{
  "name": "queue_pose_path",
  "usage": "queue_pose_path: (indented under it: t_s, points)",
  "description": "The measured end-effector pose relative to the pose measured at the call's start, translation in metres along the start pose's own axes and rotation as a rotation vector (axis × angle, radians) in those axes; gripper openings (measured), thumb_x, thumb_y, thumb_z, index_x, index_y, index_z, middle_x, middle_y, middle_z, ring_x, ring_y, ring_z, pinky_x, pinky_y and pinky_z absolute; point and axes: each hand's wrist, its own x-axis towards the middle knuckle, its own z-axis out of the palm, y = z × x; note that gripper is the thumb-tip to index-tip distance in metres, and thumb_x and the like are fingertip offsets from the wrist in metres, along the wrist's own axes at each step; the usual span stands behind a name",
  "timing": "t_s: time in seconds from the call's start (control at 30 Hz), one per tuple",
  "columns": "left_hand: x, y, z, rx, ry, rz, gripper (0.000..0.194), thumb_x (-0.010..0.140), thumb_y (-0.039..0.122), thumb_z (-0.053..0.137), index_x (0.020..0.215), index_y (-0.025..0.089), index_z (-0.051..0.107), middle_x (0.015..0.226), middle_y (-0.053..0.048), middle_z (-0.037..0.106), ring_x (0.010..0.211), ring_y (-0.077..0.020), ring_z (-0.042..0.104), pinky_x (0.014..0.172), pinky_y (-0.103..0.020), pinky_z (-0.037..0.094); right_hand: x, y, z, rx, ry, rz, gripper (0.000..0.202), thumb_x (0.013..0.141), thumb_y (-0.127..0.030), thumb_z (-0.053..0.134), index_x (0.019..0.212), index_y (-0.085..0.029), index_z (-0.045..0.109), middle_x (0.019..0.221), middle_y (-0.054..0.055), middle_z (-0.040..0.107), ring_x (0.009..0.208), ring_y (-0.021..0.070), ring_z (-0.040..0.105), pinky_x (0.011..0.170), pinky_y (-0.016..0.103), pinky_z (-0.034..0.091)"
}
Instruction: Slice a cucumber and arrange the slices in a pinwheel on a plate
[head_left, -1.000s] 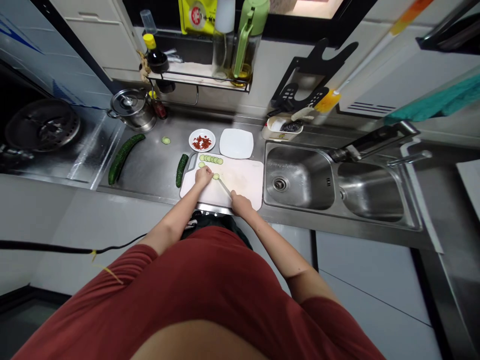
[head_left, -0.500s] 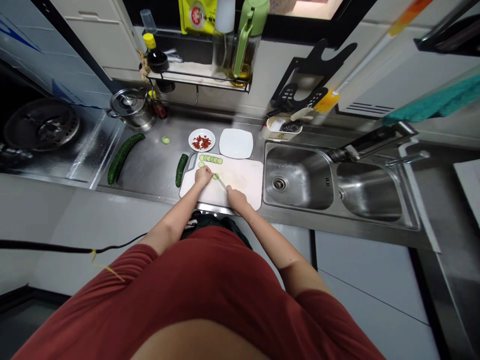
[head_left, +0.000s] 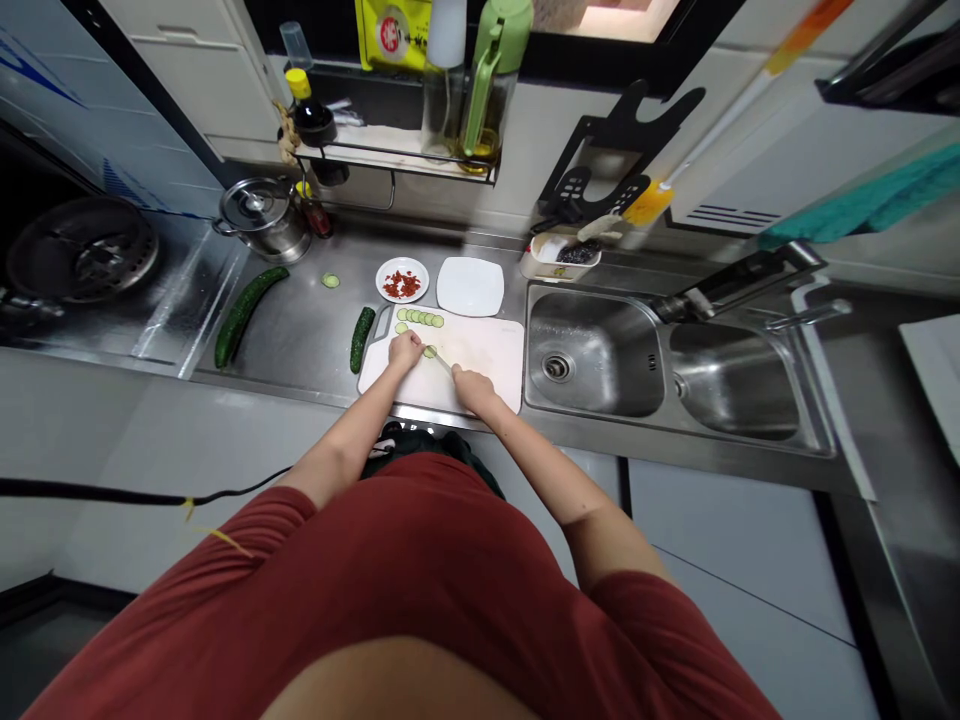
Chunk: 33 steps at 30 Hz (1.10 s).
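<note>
Right-hand grip (head_left: pixel 472 388) is wrapped around a slim, grey-bladed knife (head_left: pixel 443 365), with a round, pale-green cucumber slice (head_left: pixel 430 352) at its tip over the rectangular white cutting board (head_left: pixel 487 352). Left-hand grip (head_left: pixel 406 349) is just beside the slice; its hold is unclear.

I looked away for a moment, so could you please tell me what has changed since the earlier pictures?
The right hand, gripping the knife, has moved slightly forward and leftward, toward the left hand. Nothing was visibly taken hold of or let go. The left hand, the row of cucumber slices, the cutting board and the white square plate stayed in place.
</note>
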Motion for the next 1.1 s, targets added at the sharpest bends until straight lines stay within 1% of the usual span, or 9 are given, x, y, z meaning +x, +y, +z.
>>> queue_pose_path:
  t_s: [0.13,0.27,0.4,0.57,0.67,0.83,0.93,1.03,1.1]
  points:
    - [0.0,-0.003,0.002,-0.003,0.009,0.015,0.007,0.075,0.026,0.066,0.08,0.021,0.064,0.087,-0.003,0.07,0.083,-0.0179,0.063,0.072,-0.026,0.043,-0.003,0.003,0.002,0.016,-0.017,0.003,0.033,0.093,-0.006,0.032,0.122,-0.014,0.045,0.109,0.018,0.065,0.1,0.0266,0.065,0.08,0.036,0.05]
    - [-0.004,-0.004,0.003,0.001,0.019,0.057,0.008,0.079,0.025,0.061,0.086,0.021,0.064,0.087,-0.003,0.07,0.084,-0.0175,0.063,0.074,-0.026,0.043,-0.01,0.008,0.009,0.027,-0.038,0.013,0.033,0.091,-0.007,0.036,0.122,-0.014,0.044,0.107,0.017,0.066,0.1,0.0262,0.065,0.079,0.035,0.05]
    - [-0.015,-0.004,0.004,0.022,0.024,0.106,0.015,0.083,0.027,0.058,0.095,0.021,0.064,0.091,-0.005,0.068,0.089,-0.0186,0.062,0.08,-0.027,0.044,-0.018,0.011,0.016,0.031,-0.044,0.028,0.034,0.09,-0.007,0.038,0.122,-0.014,0.043,0.107,0.016,0.066,0.1,0.0258,0.065,0.079,0.034,0.049]
    - [-0.031,-0.006,0.008,0.049,0.071,0.234,0.028,0.085,0.03,0.057,0.11,0.019,0.063,0.103,-0.009,0.062,0.099,-0.0218,0.058,0.089,-0.03,0.044,-0.028,0.015,0.023,0.032,-0.039,0.026,0.033,0.09,-0.008,0.038,0.122,-0.014,0.042,0.105,0.017,0.066,0.1,0.0264,0.065,0.079,0.034,0.049]
    - [-0.036,-0.007,0.01,0.065,0.073,0.273,0.034,0.087,0.03,0.054,0.118,0.02,0.062,0.11,-0.011,0.059,0.105,-0.0241,0.056,0.095,-0.033,0.044,-0.031,0.017,0.028,0.028,-0.049,0.04,0.033,0.09,-0.01,0.041,0.123,-0.014,0.042,0.104,0.016,0.066,0.098,0.0267,0.065,0.077,0.033,0.049]
    - [-0.037,-0.008,0.012,0.097,0.078,0.31,0.035,0.088,0.03,0.053,0.12,0.019,0.063,0.11,-0.011,0.057,0.107,-0.0261,0.054,0.098,-0.035,0.043,-0.034,0.02,0.038,0.039,-0.055,0.064,0.033,0.09,-0.011,0.043,0.123,-0.015,0.042,0.103,0.015,0.067,0.096,0.0264,0.065,0.076,0.033,0.048]
    - [-0.037,-0.009,0.013,0.11,0.084,0.311,0.035,0.088,0.029,0.053,0.119,0.019,0.064,0.109,-0.011,0.056,0.107,-0.0262,0.053,0.098,-0.036,0.043,-0.038,0.021,0.041,0.043,-0.035,0.073,0.032,0.091,-0.013,0.042,0.123,-0.015,0.042,0.102,0.016,0.066,0.097,0.0265,0.065,0.078,0.033,0.047]
    - [-0.037,-0.009,0.013,0.11,0.085,0.316,0.034,0.088,0.029,0.053,0.119,0.019,0.064,0.109,-0.012,0.056,0.107,-0.0261,0.053,0.098,-0.035,0.043,-0.043,0.023,0.04,0.065,0.023,0.098,0.029,0.093,-0.016,0.039,0.122,-0.016,0.044,0.102,0.016,0.066,0.096,0.0271,0.064,0.078,0.034,0.046]
    - [-0.037,-0.009,0.013,0.112,0.082,0.321,0.034,0.088,0.029,0.052,0.118,0.019,0.064,0.109,-0.012,0.056,0.107,-0.026,0.053,0.098,-0.035,0.043,-0.044,0.026,0.038,0.102,0.065,0.142,0.028,0.095,-0.02,0.038,0.122,-0.015,0.043,0.1,0.015,0.066,0.094,0.0267,0.064,0.078,0.033,0.045]
